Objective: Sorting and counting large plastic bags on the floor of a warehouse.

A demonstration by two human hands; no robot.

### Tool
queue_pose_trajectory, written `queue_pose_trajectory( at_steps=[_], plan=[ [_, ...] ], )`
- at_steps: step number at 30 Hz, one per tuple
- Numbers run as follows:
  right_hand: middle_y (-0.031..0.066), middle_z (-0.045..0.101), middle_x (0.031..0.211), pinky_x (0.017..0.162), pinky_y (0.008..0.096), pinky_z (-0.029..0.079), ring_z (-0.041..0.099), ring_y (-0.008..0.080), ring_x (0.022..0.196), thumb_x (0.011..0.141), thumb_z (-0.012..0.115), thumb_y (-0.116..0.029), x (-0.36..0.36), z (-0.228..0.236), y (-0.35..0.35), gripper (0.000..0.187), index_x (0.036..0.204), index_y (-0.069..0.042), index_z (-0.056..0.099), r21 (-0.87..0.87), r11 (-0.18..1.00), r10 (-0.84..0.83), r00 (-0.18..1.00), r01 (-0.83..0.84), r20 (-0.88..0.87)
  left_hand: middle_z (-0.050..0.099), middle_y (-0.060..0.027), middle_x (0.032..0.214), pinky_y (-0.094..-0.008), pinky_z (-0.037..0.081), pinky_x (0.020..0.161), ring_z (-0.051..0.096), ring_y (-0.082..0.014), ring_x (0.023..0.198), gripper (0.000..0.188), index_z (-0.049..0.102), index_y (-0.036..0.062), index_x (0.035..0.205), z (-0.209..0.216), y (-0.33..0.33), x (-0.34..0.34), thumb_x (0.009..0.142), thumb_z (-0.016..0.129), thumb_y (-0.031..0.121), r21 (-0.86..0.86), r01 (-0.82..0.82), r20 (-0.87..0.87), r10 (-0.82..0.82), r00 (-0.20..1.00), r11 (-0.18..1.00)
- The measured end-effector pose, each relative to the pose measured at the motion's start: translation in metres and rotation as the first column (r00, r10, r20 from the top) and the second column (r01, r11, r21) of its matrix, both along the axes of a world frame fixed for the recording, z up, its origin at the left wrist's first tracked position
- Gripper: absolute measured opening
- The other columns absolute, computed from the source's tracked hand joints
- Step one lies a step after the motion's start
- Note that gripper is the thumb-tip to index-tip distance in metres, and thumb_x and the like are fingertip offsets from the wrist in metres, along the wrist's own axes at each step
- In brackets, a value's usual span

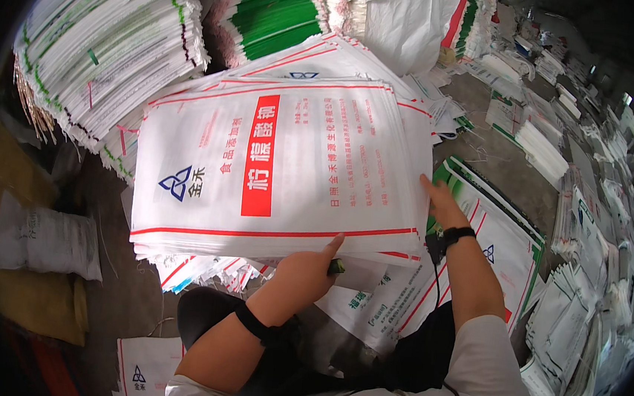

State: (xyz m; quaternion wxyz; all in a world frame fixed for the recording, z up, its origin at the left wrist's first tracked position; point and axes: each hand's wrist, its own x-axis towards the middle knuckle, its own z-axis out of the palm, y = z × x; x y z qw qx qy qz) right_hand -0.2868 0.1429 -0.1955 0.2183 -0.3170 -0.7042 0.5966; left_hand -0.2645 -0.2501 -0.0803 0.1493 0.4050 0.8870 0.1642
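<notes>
In front of me lies a stack of flat white sacks (297, 167) with red stripes, a red printed panel and a blue emblem. My left hand (303, 275) is closed on the near edge of these sacks, thumb on top and the other fingers mostly hidden below. By that hand's fingers shows a small dark and green thing (336, 266) whose kind I cannot make out. At the right edge, my right hand (444, 208) grips the same stack, with one digit at the rim and the rest partly out of sight. Black bands circle both wrists.
More printed sacks (487, 263) lie under and right of the stack. Tall bundles of white sacks (121, 41) and green sacks (275, 16) stand behind. A white bundle (49, 240) rests on yellowish material at left. Heaps of sacks (585, 293) line the right side.
</notes>
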Motion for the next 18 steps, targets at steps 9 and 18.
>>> queue_pose_trajectory(
  at_steps=[9,18],
  plan=[
    [0.0179,0.064,0.121,0.097,0.0361,0.051,0.064,0.0258,0.107,0.087,0.074,-0.023,0.051,0.027,-0.050,0.057,0.130,0.007,0.052,-0.655,0.570,0.344,0.868,-0.496,-0.359,0.068,-0.0269,0.100,-0.0458,0.052,0.085,0.067,-0.0415,0.097,0.077,0.028,0.0121,0.154,-0.025,-0.019,-0.005,0.091,0.063,0.040,-0.049,-0.292,0.127,0.296,0.947,0.955],
    [0.0167,0.063,0.122,0.092,0.0387,0.054,0.066,0.0273,0.104,0.084,0.069,-0.012,0.147,0.055,-0.087,0.058,0.134,0.006,0.048,-0.509,0.782,0.150,0.901,-0.360,-0.406,0.069,-0.0224,0.111,-0.0381,0.051,0.091,0.067,-0.0348,0.105,0.057,0.056,0.0059,0.135,-0.002,-0.030,0.028,0.090,0.066,0.040,0.204,-0.425,0.241,0.375,0.895,0.882]
  ],
)
